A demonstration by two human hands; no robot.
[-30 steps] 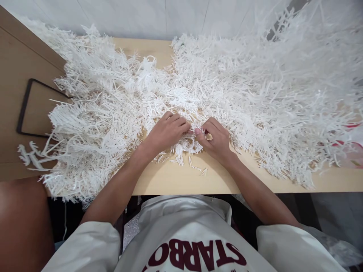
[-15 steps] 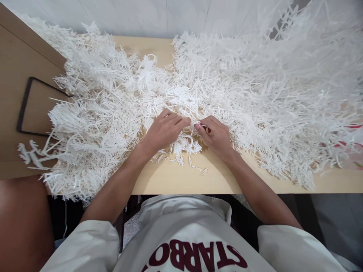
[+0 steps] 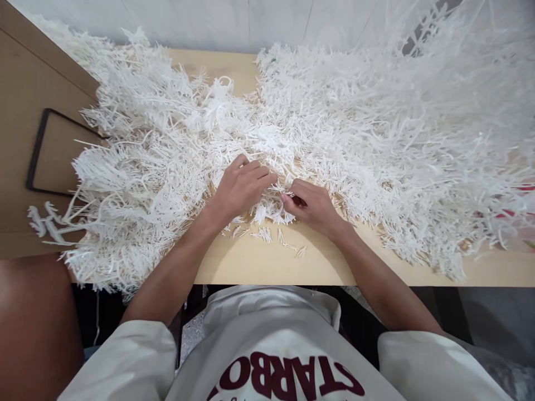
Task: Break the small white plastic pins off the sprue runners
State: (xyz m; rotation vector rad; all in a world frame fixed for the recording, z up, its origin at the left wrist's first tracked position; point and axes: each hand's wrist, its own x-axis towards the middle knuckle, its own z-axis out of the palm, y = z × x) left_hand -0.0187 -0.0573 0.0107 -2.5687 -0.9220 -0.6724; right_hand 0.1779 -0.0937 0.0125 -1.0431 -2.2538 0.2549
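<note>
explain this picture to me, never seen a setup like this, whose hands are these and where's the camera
There is no machine here, just one person's bare left hand and right hand. The camera is worn on their head, looking forward and down, so their own shirt shows at the bottom, its lettering upside down. Stringy, branching white strands are heaped across the pale table, with loose bits near its front edge. The right thumb and fingers pinch some strands; the left fingers curl down among others, their grip hidden.
</note>
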